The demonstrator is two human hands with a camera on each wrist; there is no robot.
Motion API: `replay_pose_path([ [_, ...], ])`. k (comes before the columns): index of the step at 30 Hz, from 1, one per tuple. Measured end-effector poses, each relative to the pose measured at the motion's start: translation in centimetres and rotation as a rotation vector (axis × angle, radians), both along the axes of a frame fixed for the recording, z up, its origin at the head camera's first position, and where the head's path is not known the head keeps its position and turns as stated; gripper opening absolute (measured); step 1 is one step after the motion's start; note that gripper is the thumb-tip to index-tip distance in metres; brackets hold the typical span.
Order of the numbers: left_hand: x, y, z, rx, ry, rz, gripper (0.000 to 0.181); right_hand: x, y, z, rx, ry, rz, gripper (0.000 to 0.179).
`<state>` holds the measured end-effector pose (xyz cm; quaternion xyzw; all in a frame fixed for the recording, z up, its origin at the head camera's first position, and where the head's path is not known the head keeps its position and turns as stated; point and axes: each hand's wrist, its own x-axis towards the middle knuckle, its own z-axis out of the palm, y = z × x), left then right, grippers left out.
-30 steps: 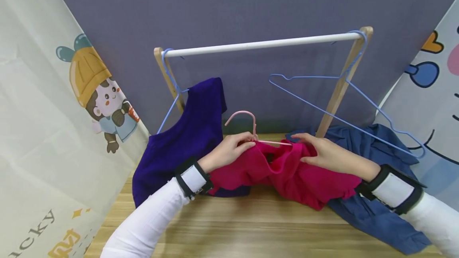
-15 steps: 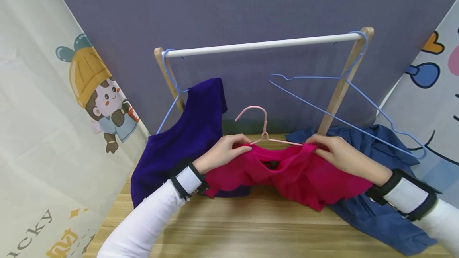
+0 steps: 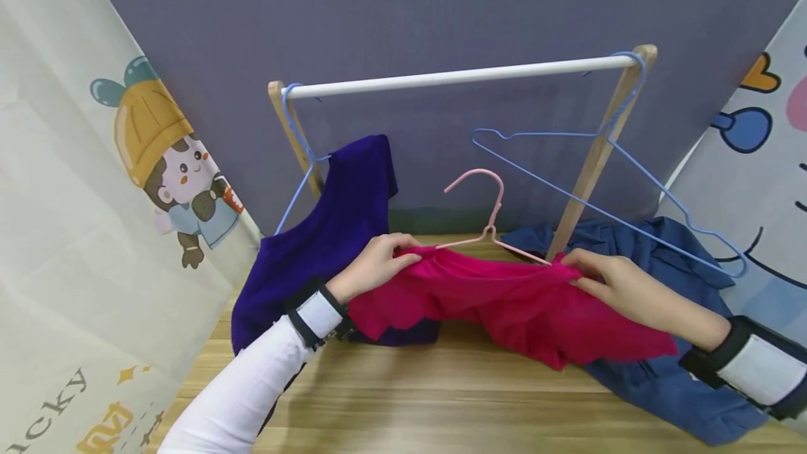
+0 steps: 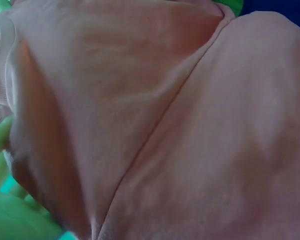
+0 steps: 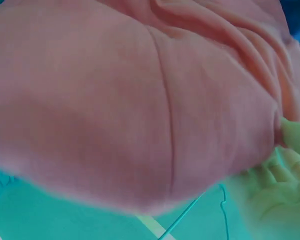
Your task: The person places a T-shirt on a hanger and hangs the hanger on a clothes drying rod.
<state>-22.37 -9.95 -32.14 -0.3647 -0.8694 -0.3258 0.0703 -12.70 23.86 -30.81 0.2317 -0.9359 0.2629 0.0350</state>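
A crimson T-shirt is stretched between both hands, with a pink hanger inside its neck opening and the hook standing up out of it. My left hand pinches the shirt's left shoulder by the collar. At the other shoulder my right hand pinches the cloth near the end of the hanger's arm. Both outer ends of the hanger are covered by cloth. In the left wrist view the shirt fills most of the picture, and in the right wrist view its sleeve hangs beside the fingers.
Behind stands a rack with a white rail and wooden posts. A purple shirt hangs at its left on a blue hanger. At the right hangs a bare blue hanger, above a blue garment on the wooden table.
Both hands have moved apart, pulling the shirt's neck wide. The pink hanger has risen and shifted right, and more of its arms shows. The right hand now pinches the collar.
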Motion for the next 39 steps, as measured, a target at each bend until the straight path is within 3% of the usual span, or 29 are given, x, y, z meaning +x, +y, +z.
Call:
replay_pose_path([
  [5,-0.2,0.0,0.1,0.021,-0.001,0.039,0.012,1.0,0.4,-0.6,-0.005,-0.122,0.075,0.021],
  [9,-0.3,0.3,0.2,0.034,0.028,0.044,0.012,2.1,0.7,-1.1,-0.036,-0.246,0.209,0.022],
  [12,-0.6,0.7,0.2,0.046,0.066,0.036,0.011,3.1,0.6,-1.4,-0.109,-0.374,0.315,0.022],
  [16,-0.9,1.3,0.4,0.060,0.088,0.025,0.011,4.5,-0.3,-1.9,-0.261,-0.545,0.396,0.020],
  [26,-1.2,2.1,0.7,0.127,0.050,0.028,0.009,6.4,-3.1,-2.8,-0.553,-0.732,0.487,0.020],
  [31,-1.0,1.9,0.7,0.153,-0.008,0.121,0.019,6.7,-4.6,-2.3,-0.656,-0.823,0.532,0.020],
  [35,-1.0,1.4,0.5,0.152,-0.068,0.204,0.035,6.9,-5.9,-1.8,-0.722,-0.891,0.516,0.022],
  [39,-1.0,0.9,0.2,0.159,-0.069,0.234,0.045,6.8,-7.1,-1.3,-0.762,-0.902,0.504,0.025],
])
